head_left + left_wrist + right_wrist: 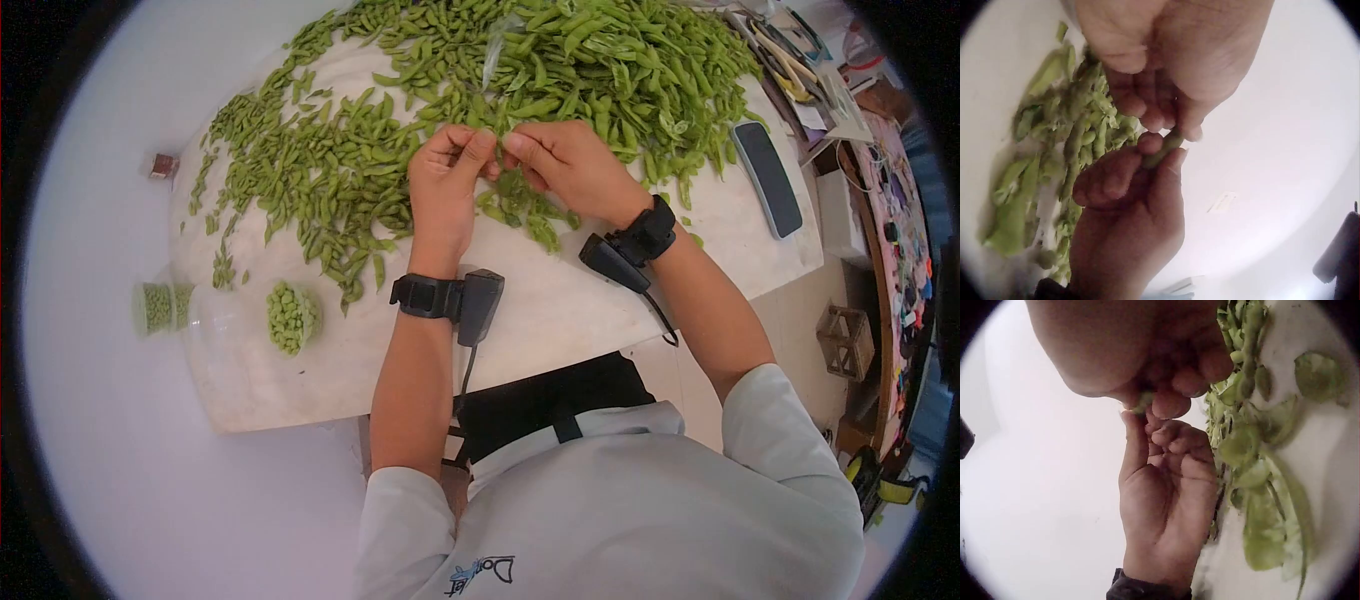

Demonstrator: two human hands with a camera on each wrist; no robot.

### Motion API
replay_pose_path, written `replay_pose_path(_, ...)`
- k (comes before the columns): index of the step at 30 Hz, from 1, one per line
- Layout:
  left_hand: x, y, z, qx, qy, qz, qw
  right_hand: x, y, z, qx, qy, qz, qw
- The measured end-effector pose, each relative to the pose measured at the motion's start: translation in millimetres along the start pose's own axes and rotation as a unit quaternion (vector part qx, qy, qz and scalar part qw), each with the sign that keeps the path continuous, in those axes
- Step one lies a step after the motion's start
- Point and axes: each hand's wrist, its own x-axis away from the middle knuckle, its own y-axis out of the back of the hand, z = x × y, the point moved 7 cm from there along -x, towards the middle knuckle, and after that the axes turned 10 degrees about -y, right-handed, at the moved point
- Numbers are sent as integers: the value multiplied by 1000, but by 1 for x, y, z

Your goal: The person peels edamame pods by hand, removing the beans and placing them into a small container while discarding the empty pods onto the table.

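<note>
My left hand (446, 190) and right hand (582, 170) meet fingertip to fingertip over the near edge of a big heap of green bean pods (330, 165). Between them is one small green pod (1165, 150), pinched by thumb and fingers of each hand. In the left wrist view the left hand (1172, 50) comes from above, the right (1129, 219) from below. The right wrist view has the right hand (1135, 350) on top and the left (1169, 494) beneath; the pod (1142, 402) is mostly covered by fingers there.
Split, flattened pods (1266, 512) lie by the right hand. A container of shelled beans (292, 318) stands at the left of the pale table (350, 380), another green-filled container (157, 308) beyond its left edge. A phone (768, 180) lies at right, near tools (785, 60).
</note>
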Motion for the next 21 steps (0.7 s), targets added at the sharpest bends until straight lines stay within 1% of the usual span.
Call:
replay_pose_path(2,1,-1,-1,-5,-1,9,1000,0,-1,-4,-18,-23,19,999)
replay_pose_path(5,2,-5,-2,-13,13,12,1000,2,-4,-3,-92,-29,47,994)
replay_pose_path(8,0,-5,-1,-16,15,39,999,2,-7,-4,-150,-41,74,985)
replay_pose_path(11,1,-6,0,-4,21,62,998,3,-8,-4,-173,-49,83,980)
replay_pose_path(14,3,-9,1,28,35,61,997,2,-4,-8,-170,-66,62,981)
replay_pose_path(17,4,-6,5,67,62,53,994,1,-8,-11,-195,-58,90,975)
replay_pose_path(20,5,-8,5,133,84,63,986,1,-10,-9,-238,-64,110,963)
replay_pose_path(21,5,-8,5,150,79,62,984,1,-11,-9,-235,-57,113,964)
